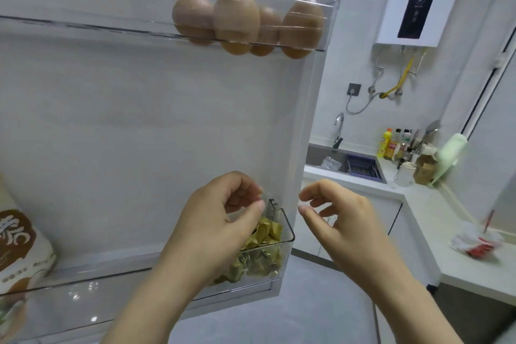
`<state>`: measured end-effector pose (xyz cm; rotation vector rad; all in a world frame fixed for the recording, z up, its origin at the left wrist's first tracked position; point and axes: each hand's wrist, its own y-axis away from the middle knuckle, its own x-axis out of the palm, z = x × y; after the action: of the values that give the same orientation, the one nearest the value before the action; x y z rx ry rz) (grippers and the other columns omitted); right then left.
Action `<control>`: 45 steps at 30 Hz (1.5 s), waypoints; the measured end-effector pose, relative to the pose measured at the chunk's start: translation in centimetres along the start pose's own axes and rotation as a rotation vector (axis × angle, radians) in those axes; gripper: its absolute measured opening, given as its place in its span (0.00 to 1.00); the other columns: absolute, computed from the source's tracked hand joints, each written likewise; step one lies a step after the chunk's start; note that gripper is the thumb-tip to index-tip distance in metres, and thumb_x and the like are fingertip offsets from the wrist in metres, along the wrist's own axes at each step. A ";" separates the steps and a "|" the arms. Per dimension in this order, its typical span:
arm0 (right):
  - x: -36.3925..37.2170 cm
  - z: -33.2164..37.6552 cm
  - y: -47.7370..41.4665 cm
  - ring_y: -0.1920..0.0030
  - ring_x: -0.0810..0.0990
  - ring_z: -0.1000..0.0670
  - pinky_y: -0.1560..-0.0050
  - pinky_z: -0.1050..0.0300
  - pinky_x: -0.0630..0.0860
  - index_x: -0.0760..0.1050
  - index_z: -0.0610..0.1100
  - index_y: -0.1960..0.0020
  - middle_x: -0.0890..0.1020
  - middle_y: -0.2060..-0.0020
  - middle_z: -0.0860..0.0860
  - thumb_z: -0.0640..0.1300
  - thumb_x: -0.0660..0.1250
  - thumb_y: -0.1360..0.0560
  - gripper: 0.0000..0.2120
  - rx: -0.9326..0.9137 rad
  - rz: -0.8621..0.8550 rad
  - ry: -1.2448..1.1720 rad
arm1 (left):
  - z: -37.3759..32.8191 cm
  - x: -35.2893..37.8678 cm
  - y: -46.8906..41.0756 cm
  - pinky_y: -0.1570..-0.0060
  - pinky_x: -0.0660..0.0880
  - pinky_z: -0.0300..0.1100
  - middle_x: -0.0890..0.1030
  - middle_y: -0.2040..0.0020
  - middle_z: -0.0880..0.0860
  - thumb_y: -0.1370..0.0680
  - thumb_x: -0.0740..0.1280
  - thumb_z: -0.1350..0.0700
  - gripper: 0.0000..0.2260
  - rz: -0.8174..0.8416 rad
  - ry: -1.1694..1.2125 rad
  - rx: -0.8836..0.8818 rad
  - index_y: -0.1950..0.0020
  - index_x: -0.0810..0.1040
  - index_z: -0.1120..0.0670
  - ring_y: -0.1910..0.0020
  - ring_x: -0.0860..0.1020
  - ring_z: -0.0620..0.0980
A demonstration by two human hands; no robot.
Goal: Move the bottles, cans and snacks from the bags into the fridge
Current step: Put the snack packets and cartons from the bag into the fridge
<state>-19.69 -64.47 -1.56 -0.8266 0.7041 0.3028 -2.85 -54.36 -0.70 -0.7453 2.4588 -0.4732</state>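
Observation:
The open fridge door (145, 126) fills the left of the view. Its lower clear door shelf (287, 234) holds several gold-wrapped snacks (262, 248) at its right end. A white and brown carton (19, 248) stands at that shelf's left end. My left hand (217, 215) hovers just above the snacks, fingers loosely curled, holding nothing. My right hand (337, 218) hangs to the right of the door's edge, fingers also loosely curled and holding nothing.
Several brown eggs (245, 22) sit in the upper door shelf (326, 3). Right of the door a white counter (446, 234) carries a sink (324, 158), bottles (391, 145) and a red and white bag (477, 243). A water heater (413, 3) hangs on the wall.

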 end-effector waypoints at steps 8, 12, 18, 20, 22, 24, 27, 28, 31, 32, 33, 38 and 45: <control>-8.6 -2.6 5.5 0.51 0.77 0.62 0.52 0.64 0.77 0.76 0.53 0.48 0.77 0.56 0.65 0.47 0.68 0.25 0.07 0.092 -0.125 0.168 | -6.1 6.1 1.6 0.53 0.74 0.28 0.81 0.57 0.40 0.25 0.69 0.55 0.04 0.144 -0.019 0.226 0.55 0.78 0.45 0.54 0.79 0.36; -14.7 -4.7 9.8 0.52 0.77 0.63 0.53 0.70 0.75 0.75 0.54 0.47 0.78 0.55 0.63 0.48 0.69 0.25 0.08 0.153 -0.183 0.235 | -10.5 11.1 3.8 0.50 0.76 0.31 0.80 0.55 0.40 0.24 0.69 0.52 0.04 0.224 -0.007 0.313 0.52 0.77 0.44 0.52 0.78 0.35; -24.9 -8.5 18.8 0.51 0.77 0.64 0.50 0.68 0.75 0.75 0.55 0.47 0.79 0.53 0.64 0.49 0.68 0.25 0.07 0.317 -0.255 0.326 | -17.6 21.7 8.5 0.50 0.75 0.30 0.79 0.53 0.39 0.24 0.68 0.51 0.05 0.377 0.096 0.391 0.49 0.76 0.44 0.51 0.78 0.36; -28.1 -9.8 22.3 0.51 0.76 0.66 0.52 0.70 0.75 0.73 0.58 0.48 0.78 0.55 0.66 0.49 0.68 0.25 0.08 0.391 -0.294 0.349 | -19.7 25.5 10.5 0.47 0.76 0.30 0.79 0.52 0.38 0.24 0.68 0.51 0.06 0.460 0.129 0.412 0.48 0.76 0.43 0.51 0.77 0.35; -31.0 -10.9 26.0 0.51 0.76 0.67 0.54 0.73 0.73 0.74 0.59 0.49 0.78 0.55 0.67 0.49 0.68 0.25 0.07 0.469 -0.344 0.371 | -21.7 29.1 12.3 0.47 0.76 0.30 0.78 0.52 0.38 0.24 0.68 0.50 0.07 0.532 0.165 0.442 0.48 0.75 0.42 0.50 0.76 0.33; -33.5 -11.8 29.6 0.50 0.75 0.68 0.53 0.75 0.73 0.75 0.57 0.49 0.79 0.55 0.66 0.48 0.68 0.25 0.07 0.553 -0.399 0.393 | -23.6 32.5 14.2 0.47 0.76 0.31 0.79 0.52 0.38 0.24 0.68 0.50 0.07 0.615 0.208 0.468 0.47 0.76 0.42 0.50 0.76 0.33; -36.7 -12.6 34.6 0.49 0.76 0.67 0.52 0.77 0.70 0.77 0.56 0.49 0.80 0.55 0.64 0.46 0.70 0.26 0.07 0.671 -0.495 0.437 | -26.5 37.0 16.8 0.47 0.77 0.33 0.79 0.52 0.38 0.24 0.68 0.51 0.07 0.746 0.268 0.507 0.47 0.76 0.43 0.50 0.77 0.34; -37.6 -12.8 36.2 0.50 0.76 0.67 0.52 0.76 0.71 0.77 0.56 0.50 0.80 0.55 0.64 0.46 0.70 0.26 0.08 0.714 -0.524 0.456 | -27.4 38.5 17.7 0.48 0.77 0.34 0.79 0.52 0.38 0.24 0.68 0.51 0.07 0.785 0.281 0.527 0.47 0.76 0.42 0.51 0.77 0.33; -39.7 -13.2 40.8 0.51 0.77 0.65 0.51 0.71 0.73 0.76 0.57 0.51 0.81 0.56 0.65 0.46 0.70 0.26 0.08 0.845 -0.610 0.505 | -29.6 42.8 20.4 0.48 0.77 0.35 0.79 0.52 0.38 0.24 0.68 0.51 0.07 0.919 0.325 0.580 0.48 0.76 0.42 0.50 0.77 0.33; -40.2 -13.3 42.3 0.50 0.77 0.65 0.52 0.71 0.73 0.76 0.57 0.51 0.80 0.56 0.65 0.46 0.70 0.26 0.08 0.892 -0.640 0.517 | -30.3 44.2 21.2 0.48 0.77 0.35 0.79 0.52 0.38 0.24 0.68 0.51 0.07 0.969 0.338 0.599 0.48 0.76 0.41 0.50 0.77 0.33; -40.6 -13.5 43.6 0.50 0.76 0.66 0.54 0.72 0.72 0.76 0.58 0.51 0.80 0.56 0.66 0.46 0.70 0.26 0.07 0.941 -0.666 0.529 | -31.0 45.5 22.1 0.49 0.77 0.34 0.80 0.52 0.38 0.24 0.68 0.51 0.06 1.019 0.348 0.619 0.48 0.77 0.42 0.50 0.77 0.33; -42.4 -13.7 49.0 0.51 0.75 0.66 0.55 0.72 0.72 0.75 0.58 0.51 0.79 0.55 0.64 0.47 0.69 0.25 0.07 1.169 -0.803 0.588 | -33.9 51.9 26.0 0.50 0.76 0.32 0.80 0.53 0.38 0.24 0.67 0.51 0.05 1.235 0.429 0.696 0.49 0.77 0.43 0.51 0.77 0.33; -43.1 -13.6 54.1 0.51 0.77 0.62 0.49 0.64 0.75 0.75 0.57 0.52 0.80 0.55 0.62 0.46 0.69 0.26 0.06 1.437 -0.955 0.706 | -37.0 59.6 30.3 0.50 0.76 0.33 0.80 0.53 0.39 0.24 0.68 0.53 0.04 1.504 0.533 0.749 0.51 0.78 0.44 0.53 0.78 0.34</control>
<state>-84.77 -38.71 -9.43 0.2413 0.8529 -1.3071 -78.76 -59.32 -7.63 1.5702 2.1798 -0.8606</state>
